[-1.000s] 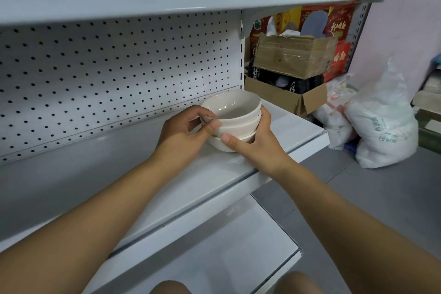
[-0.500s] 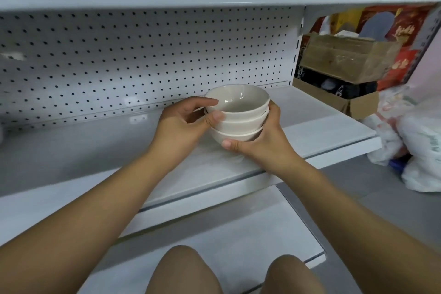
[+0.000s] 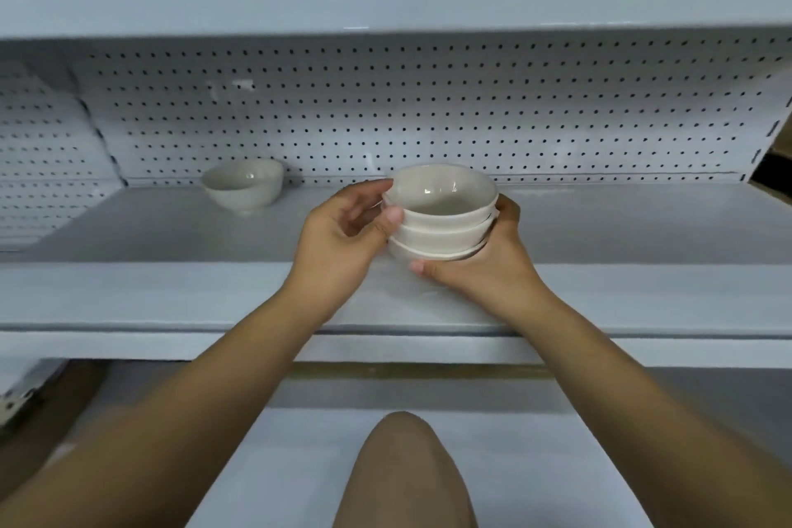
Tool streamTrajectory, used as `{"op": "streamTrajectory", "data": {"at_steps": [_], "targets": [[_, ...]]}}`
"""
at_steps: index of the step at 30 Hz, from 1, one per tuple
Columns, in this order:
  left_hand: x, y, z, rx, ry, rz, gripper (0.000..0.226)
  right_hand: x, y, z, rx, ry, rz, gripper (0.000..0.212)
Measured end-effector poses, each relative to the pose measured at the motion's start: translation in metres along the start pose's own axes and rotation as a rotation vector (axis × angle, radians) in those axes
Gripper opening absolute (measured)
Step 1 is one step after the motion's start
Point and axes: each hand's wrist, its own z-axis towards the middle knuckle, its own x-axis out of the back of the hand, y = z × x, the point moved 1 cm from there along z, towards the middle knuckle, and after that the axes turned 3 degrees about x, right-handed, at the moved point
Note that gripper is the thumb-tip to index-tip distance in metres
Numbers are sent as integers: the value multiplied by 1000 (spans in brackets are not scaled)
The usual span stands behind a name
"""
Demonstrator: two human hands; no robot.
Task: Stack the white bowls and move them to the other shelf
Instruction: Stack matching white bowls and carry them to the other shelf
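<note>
The left hand and right hand, fingers curled round the bowl stack, have carried it leftward. It is now near a lone bowl, to that bowl's right. That bowl is apparently next for stacking.

Three stacked white bowls, one lone bowl, one left hand, one right hand

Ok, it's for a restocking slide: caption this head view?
Left hand and right hand grip a stack of three white bowls at the shelf; a fourth bowl sits back left.
</note>
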Motion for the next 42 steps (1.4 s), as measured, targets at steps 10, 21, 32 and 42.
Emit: {"op": "streamTrajectory", "data": {"at_steps": [10,21,32,42], "targets": [[47,-14,-8,32,81,9,36,-51,-5,3,11,-65,-18,116],[60,-31,2,85,19,-12,31,-53,-2,2,-13,-79,-12,116],[136,-61,81,339,517,660,78,-50,0,0,-28,-86,15,124],[157,-77,113,285,428,920,51,-51,2,0,-48,-73,-6,122]]}}
